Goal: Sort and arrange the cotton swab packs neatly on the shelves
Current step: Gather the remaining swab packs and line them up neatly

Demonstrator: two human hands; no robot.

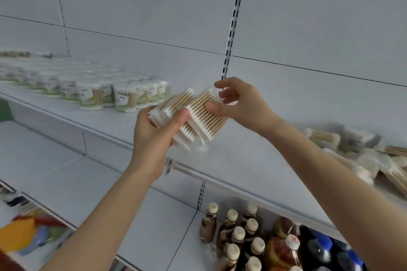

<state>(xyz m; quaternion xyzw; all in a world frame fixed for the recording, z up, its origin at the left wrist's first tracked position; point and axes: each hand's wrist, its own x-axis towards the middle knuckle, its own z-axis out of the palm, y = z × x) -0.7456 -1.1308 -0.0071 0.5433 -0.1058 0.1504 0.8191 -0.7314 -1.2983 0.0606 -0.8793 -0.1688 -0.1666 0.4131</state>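
Both hands busy at frame centre: left hand (154, 132) grips a fanned stack of flat cotton swab packs (196, 116), thumb clamped across the top; right hand (240, 103) pinches the rightmost pack by its upper end, thumb on the face, fingers curled behind. The stack is in the air above the shelf (114, 125), not resting on it. Risks: the packs are already splayed and staggered, film wrap looks slick, so one can slide out of the fan and drop toward the bottles (237, 237) at lower right; pulling the top pack could drag its neighbour along. Packs are thin, flat rectangles, clear wrap, rows of wooden sticks with white tips. Round tubs (123, 97) stand in tidy rows at upper left, green-and-white labels. A loose pile of flat packs (363, 156) at the right edge still looks unsorted; blurred, count unclear.
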